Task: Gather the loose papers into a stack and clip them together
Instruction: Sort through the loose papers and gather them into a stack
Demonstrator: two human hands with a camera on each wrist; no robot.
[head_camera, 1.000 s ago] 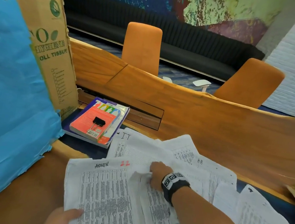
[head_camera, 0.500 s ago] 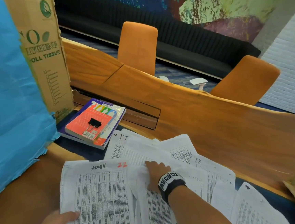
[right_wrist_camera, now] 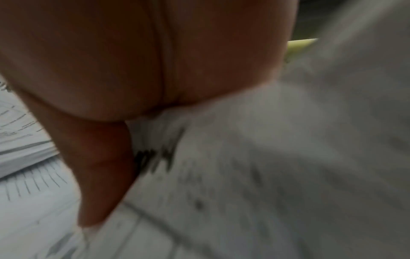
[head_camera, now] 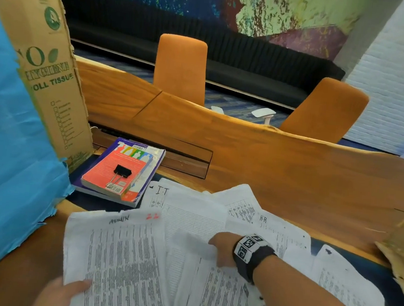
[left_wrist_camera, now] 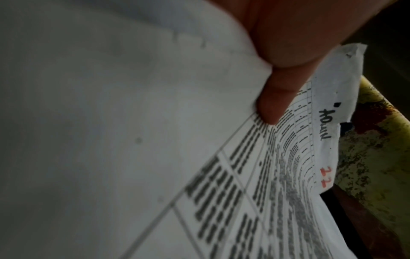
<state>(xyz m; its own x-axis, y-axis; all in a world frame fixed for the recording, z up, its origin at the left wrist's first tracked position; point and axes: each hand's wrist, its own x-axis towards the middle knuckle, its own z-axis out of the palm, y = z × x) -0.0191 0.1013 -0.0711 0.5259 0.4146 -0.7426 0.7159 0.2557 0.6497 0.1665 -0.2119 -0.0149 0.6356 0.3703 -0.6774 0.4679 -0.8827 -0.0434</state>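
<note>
Left hand (head_camera: 61, 294) first: down at the bottom left of the head view we've got it pinching the near edge of the "ADMIN" sheet (head_camera: 123, 255), thumb on top of the print. The left wrist view backs that up, with the thumb (left_wrist_camera: 272, 103) pressed onto the page and the red "22" out at the far corner. Above that, the left edge of the frame is filled by a blue sheet (head_camera: 13, 148) and a cardboard box (head_camera: 49, 71) marked "ROLL TISSUE". Just right of the box sit two stacked books (head_camera: 123, 173) on the wooden table (head_camera: 291, 175), and the black binder clip (head_camera: 121, 171) is lying on the red top cover, not on any paper yet. Moving right, the loose papers (head_camera: 195, 215) are fanned out and overlapping across the lower middle, one marked "IT", another "HR". Our right hand (head_camera: 222, 248) is on that pile, palm down, fingers tucked in among the sheets; the right wrist view is too blurry for us to tell whether they're gripping a page or just pressing. More pages (head_camera: 346, 282) trail off to the lower right. Two orange chairs (head_camera: 182, 63) stand past the table's far edge.
</note>
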